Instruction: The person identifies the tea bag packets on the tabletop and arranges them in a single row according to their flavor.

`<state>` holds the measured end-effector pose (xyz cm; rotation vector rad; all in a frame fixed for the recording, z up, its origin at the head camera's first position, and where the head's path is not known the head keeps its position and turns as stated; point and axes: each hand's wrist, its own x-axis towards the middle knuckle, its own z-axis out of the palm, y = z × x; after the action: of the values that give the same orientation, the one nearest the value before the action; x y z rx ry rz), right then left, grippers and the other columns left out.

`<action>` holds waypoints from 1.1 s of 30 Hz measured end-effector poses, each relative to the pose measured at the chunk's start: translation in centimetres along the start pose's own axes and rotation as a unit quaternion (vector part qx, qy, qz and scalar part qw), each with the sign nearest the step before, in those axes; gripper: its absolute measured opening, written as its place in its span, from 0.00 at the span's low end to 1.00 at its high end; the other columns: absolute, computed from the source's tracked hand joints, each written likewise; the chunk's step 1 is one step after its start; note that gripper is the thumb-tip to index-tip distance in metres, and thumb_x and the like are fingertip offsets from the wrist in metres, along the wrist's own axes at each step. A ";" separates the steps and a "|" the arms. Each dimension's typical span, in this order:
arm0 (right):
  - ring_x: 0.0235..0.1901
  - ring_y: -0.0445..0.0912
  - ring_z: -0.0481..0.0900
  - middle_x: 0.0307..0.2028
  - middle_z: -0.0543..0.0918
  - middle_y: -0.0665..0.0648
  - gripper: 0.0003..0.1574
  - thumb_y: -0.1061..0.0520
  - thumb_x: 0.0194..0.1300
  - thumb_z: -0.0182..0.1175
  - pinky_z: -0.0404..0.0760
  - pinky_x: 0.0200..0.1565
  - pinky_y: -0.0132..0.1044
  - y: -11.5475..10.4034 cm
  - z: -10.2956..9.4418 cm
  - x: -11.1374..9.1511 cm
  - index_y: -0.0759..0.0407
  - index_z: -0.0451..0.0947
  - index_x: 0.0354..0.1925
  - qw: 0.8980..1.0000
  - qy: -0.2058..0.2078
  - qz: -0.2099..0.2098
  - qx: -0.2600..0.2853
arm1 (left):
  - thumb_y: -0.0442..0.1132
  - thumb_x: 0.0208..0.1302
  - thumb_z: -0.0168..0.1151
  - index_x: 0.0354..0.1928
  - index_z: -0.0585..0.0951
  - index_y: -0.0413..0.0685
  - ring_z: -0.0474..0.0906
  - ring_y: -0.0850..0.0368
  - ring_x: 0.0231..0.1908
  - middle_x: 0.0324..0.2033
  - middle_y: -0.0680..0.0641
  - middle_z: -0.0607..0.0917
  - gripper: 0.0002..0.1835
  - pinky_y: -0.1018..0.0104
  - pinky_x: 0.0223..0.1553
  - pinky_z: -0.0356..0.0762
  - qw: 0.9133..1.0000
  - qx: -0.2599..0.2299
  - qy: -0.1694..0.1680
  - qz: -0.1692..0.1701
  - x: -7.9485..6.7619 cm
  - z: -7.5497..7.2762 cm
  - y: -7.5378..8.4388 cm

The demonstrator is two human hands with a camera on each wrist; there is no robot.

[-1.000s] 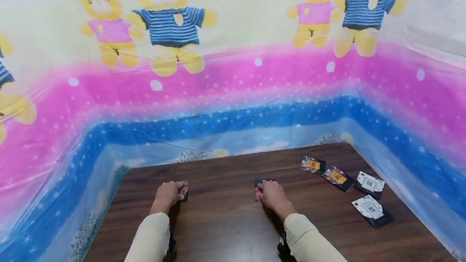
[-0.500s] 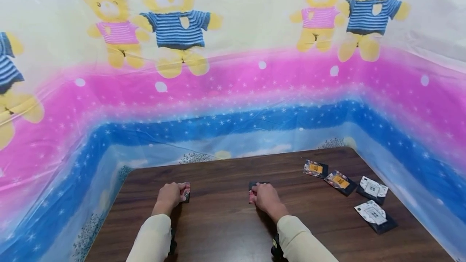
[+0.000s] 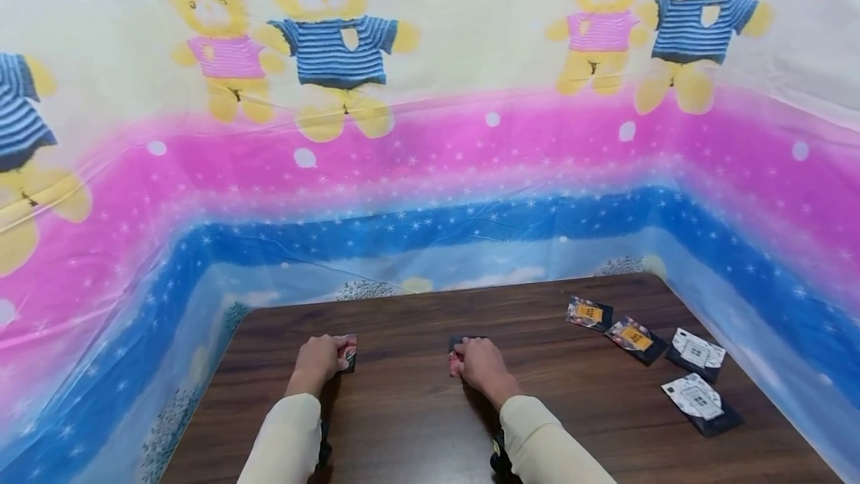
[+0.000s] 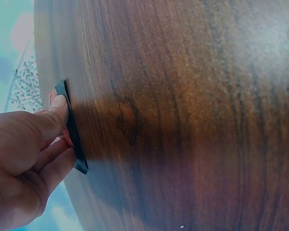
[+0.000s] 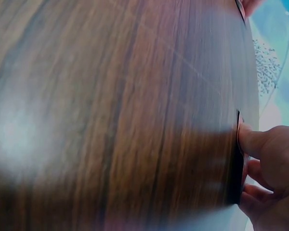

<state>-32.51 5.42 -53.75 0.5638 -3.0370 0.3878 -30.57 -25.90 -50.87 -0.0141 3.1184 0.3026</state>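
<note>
My left hand [image 3: 317,363] pinches a small flat packet with a pink-red patterned front and a dark edge [image 3: 351,354], at the left part of the table. In the left wrist view, the thumb lies on the face of this packet [image 4: 73,126] while the fingers hold its lower part. My right hand [image 3: 485,364] holds a similar dark and pink-red packet [image 3: 455,364] by its side, right of the table's middle. The right wrist view shows its dark edge [image 5: 238,175] close to the wood, with thumb and fingers on it. The hands partly cover both packets.
On the right of the brown wooden table [image 3: 403,409] lie two orange-labelled packets, one farther back [image 3: 588,313] and one nearer [image 3: 634,338]. Beside them lie two white-fronted packets, one behind [image 3: 696,353] and one in front [image 3: 701,402]. A bear-print curtain [image 3: 430,170] surrounds the table.
My right hand has slid left with its packet, closer to the left one. The left hand and its packet stay in about the same spot; the head view has shifted slightly.
</note>
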 end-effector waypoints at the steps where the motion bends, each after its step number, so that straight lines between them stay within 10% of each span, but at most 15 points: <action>1: 0.60 0.61 0.80 0.62 0.82 0.63 0.22 0.53 0.70 0.65 0.79 0.62 0.52 -0.2 0.1 0.1 0.55 0.84 0.60 1.000 -0.003 -0.001 -0.002 | 0.41 0.63 0.73 0.63 0.82 0.46 0.83 0.39 0.43 0.48 0.33 0.87 0.26 0.46 0.48 0.81 1.000 0.003 0.002 0.002 0.0 0.0 0.0; 33: 0.51 0.58 0.82 0.55 0.86 0.58 0.17 0.52 0.70 0.64 0.82 0.56 0.46 -7.3 2.2 2.9 0.49 0.85 0.55 0.998 -0.002 -0.046 -0.046 | 0.40 0.63 0.72 0.64 0.81 0.48 0.83 0.37 0.43 0.48 0.32 0.87 0.27 0.45 0.47 0.81 1.000 -0.021 -0.003 -0.013 -0.2 0.0 -0.1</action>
<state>-32.55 -2.77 -53.97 0.6957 -2.9995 0.2428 -30.38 -26.05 -50.86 -0.0535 3.1028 0.3682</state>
